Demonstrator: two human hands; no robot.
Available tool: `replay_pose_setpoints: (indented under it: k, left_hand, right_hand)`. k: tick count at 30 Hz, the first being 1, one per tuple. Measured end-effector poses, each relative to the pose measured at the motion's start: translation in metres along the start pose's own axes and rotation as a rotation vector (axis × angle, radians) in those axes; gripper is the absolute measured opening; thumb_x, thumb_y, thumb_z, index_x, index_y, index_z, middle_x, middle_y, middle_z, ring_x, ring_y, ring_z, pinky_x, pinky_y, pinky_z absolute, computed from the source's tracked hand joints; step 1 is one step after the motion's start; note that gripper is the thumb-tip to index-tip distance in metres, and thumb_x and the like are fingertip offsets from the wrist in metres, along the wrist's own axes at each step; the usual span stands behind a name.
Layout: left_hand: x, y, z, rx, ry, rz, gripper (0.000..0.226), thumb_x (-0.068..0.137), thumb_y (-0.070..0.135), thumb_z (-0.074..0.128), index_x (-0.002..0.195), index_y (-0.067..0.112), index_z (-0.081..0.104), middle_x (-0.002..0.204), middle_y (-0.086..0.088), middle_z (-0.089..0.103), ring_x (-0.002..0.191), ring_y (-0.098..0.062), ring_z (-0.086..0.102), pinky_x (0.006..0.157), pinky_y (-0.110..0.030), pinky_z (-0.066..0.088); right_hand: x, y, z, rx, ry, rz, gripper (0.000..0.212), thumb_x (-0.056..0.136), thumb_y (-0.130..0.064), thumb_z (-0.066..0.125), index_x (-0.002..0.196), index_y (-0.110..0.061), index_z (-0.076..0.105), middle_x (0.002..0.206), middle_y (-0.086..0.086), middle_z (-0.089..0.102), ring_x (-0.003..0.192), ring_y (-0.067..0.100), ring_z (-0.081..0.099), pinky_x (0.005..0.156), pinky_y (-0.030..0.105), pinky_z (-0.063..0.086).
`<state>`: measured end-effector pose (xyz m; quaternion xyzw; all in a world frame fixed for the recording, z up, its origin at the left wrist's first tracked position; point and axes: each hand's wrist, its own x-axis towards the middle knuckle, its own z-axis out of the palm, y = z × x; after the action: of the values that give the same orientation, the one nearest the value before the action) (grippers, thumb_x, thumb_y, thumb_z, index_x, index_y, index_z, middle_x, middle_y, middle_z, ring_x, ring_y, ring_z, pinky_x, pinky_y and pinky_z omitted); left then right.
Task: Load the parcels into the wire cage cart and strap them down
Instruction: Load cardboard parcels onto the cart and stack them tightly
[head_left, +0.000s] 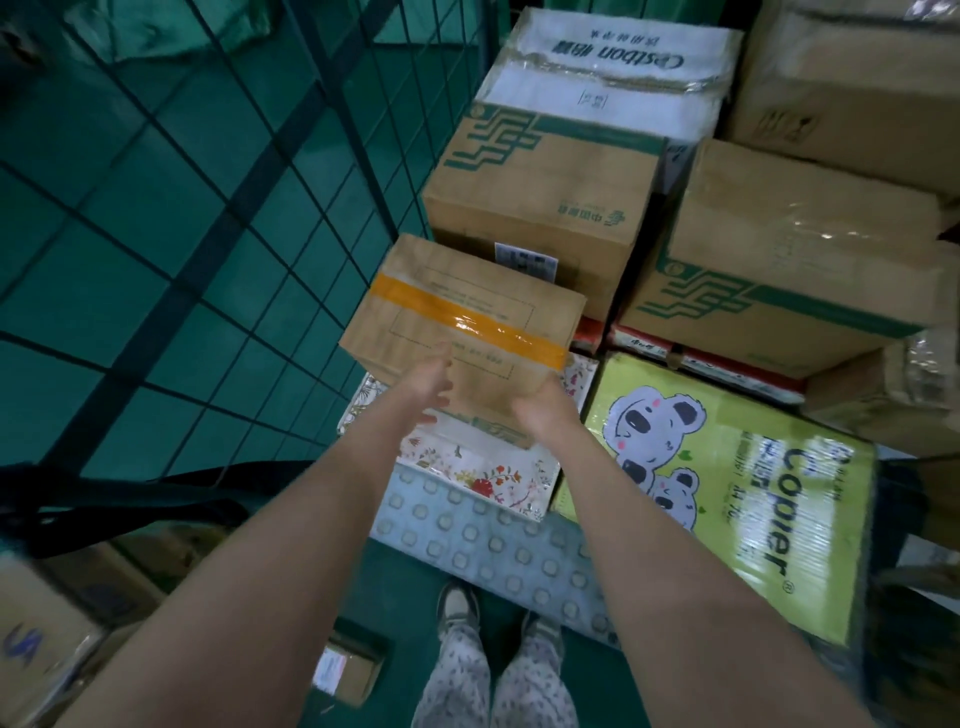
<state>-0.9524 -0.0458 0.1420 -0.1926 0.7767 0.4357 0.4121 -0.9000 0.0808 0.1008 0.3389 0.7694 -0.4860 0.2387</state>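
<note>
- a small brown box with a strip of orange tape across its top sits in the middle of the frame, tilted, just above a flowered box.
- the left hand is at the near left edge of the small brown box, its fingers loosely spread and blurred, touching the cardboard rather than wrapped round it.
- the right hand is at the near right corner of the same box; its fingers go under the box, so i cannot tell how far they are curled.
- a green wire cage wall fills the upper left of the frame, just beside the small brown box.
- behind the small box, towards the top, stands a larger brown carton with green print, and above it in the frame a white carton.
- at the right lies a bright green copier-paper pack with cartoon koalas, beside the flowered box, with another green-printed carton beyond it.
- a grey studded mat lies under the near end of the flowered box.
- at the bottom are the person's shoes on a green floor, with a small parcel to their left.
</note>
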Motion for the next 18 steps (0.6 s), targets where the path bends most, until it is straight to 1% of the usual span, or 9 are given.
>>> replay_pose_setpoints:
  k: [1,2,4,5,9,12,14,16,18]
  left_hand:
    - [-0.012,0.009,-0.004,0.006,0.009,0.023,0.056,0.102,0.047,0.02,0.145,0.013,0.031,0.145,-0.011,0.041,0.13,-0.029,0.042,0.105,-0.042,0.033]
    - [-0.024,0.019,-0.008,0.017,0.015,0.051,0.052,0.102,0.044,0.023,0.144,0.014,0.033,0.144,-0.01,0.042,0.13,-0.029,0.042,0.105,-0.042,0.033]
    - [-0.047,0.037,-0.014,0.015,0.033,0.102,0.046,0.103,0.035,0.029,0.143,0.014,0.035,0.142,-0.008,0.045,0.13,-0.027,0.042,0.105,-0.04,0.032]
    - [-0.058,0.046,-0.017,-0.003,0.041,0.131,0.044,0.102,0.033,0.032,0.141,0.013,0.037,0.141,-0.007,0.046,0.129,-0.025,0.043,0.104,-0.039,0.033]
    - [-0.107,0.064,-0.029,-0.079,0.042,0.237,0.034,0.099,0.032,0.043,0.127,0.014,0.05,0.127,-0.004,0.057,0.116,-0.021,0.052,0.096,-0.037,0.037]
    - [-0.141,0.074,-0.036,-0.086,0.044,0.28,0.033,0.098,0.031,0.046,0.125,0.013,0.053,0.119,-0.001,0.057,0.116,-0.021,0.053,0.097,-0.037,0.039]
    - [-0.163,0.084,-0.041,-0.099,0.049,0.318,0.03,0.097,0.028,0.047,0.122,0.014,0.055,0.113,-0.001,0.059,0.107,-0.02,0.056,0.087,-0.034,0.043]
    - [-0.182,0.095,-0.041,-0.106,0.038,0.367,0.022,0.097,0.022,0.046,0.114,0.017,0.058,0.105,0.001,0.062,0.098,-0.018,0.056,0.071,-0.027,0.042]
    - [-0.201,0.108,-0.04,-0.092,0.004,0.438,0.024,0.096,0.017,0.044,0.115,0.017,0.059,0.107,0.0,0.063,0.099,-0.018,0.056,0.068,-0.025,0.039]
  right_hand:
    - [-0.007,-0.01,-0.008,-0.001,0.001,-0.026,0.054,0.095,-0.012,0.046,0.145,-0.007,0.026,0.133,0.015,0.049,0.078,0.016,0.056,0.05,0.016,0.039]
    - [-0.014,-0.019,-0.016,0.002,0.006,-0.055,0.051,0.095,-0.013,0.046,0.143,-0.008,0.03,0.132,0.015,0.05,0.086,0.02,0.057,0.054,0.019,0.041]
    - [-0.028,-0.036,-0.034,-0.006,0.035,-0.079,0.043,0.094,-0.015,0.046,0.136,-0.01,0.04,0.127,0.011,0.055,0.106,0.028,0.056,0.074,0.027,0.046]
    - [-0.037,-0.044,-0.044,-0.017,0.045,-0.078,0.039,0.094,-0.017,0.046,0.132,-0.011,0.044,0.121,0.008,0.056,0.109,0.029,0.055,0.08,0.03,0.045]
    - [-0.089,-0.065,-0.078,-0.054,0.079,-0.101,0.012,0.092,-0.017,0.049,0.097,-0.011,0.058,0.093,0.009,0.054,0.09,0.027,0.053,0.067,0.026,0.04]
    - [-0.12,-0.071,-0.093,0.037,0.086,-0.098,0.024,0.09,-0.013,0.053,0.107,-0.001,0.065,0.096,0.015,0.059,0.092,0.031,0.058,0.079,0.036,0.046]
    - [-0.143,-0.076,-0.104,0.122,0.11,-0.091,0.023,0.09,-0.01,0.05,0.104,-0.002,0.066,0.096,0.016,0.06,0.092,0.031,0.06,0.082,0.039,0.049]
    - [-0.166,-0.083,-0.114,0.26,0.129,-0.067,0.022,0.093,-0.012,0.048,0.104,-0.007,0.065,0.103,0.017,0.063,0.103,0.034,0.061,0.078,0.033,0.049]
    - [-0.185,-0.088,-0.124,0.399,0.193,-0.066,0.022,0.095,-0.015,0.046,0.109,-0.011,0.063,0.115,0.015,0.063,0.102,0.03,0.06,0.081,0.033,0.049]
